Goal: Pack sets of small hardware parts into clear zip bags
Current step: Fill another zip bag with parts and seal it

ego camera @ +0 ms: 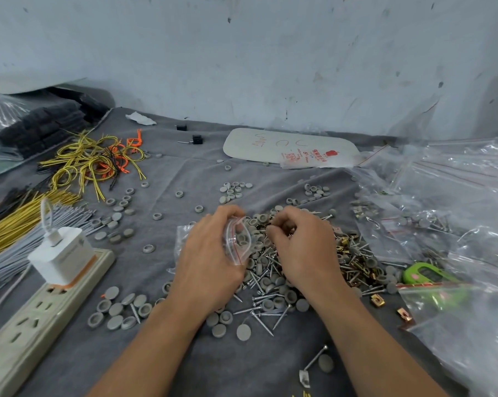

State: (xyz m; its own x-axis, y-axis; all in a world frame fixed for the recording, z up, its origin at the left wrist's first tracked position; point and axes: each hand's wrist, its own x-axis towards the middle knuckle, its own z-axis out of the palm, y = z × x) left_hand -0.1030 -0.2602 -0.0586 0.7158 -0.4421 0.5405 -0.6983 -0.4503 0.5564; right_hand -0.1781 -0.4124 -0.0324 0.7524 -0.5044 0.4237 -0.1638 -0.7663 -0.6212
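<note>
My left hand [210, 253] grips a small zip bag [237, 243] over the pile of caps and screws [270, 282]. My right hand [302, 247] curls its fingers into that pile, can't tell if it's pinched anything. Power strip [41, 310] off left, clear bags [457, 196] right.

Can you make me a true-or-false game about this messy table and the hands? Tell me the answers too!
1. The left hand holds a small clear zip bag. True.
2. The right hand rests on the power strip. False: it is over the pile of screws and grey caps, with its fingers curled.
3. A white charger is plugged into the power strip. True.
4. The yellow wires lie to the right of both hands. False: they lie to the left of them.
</note>
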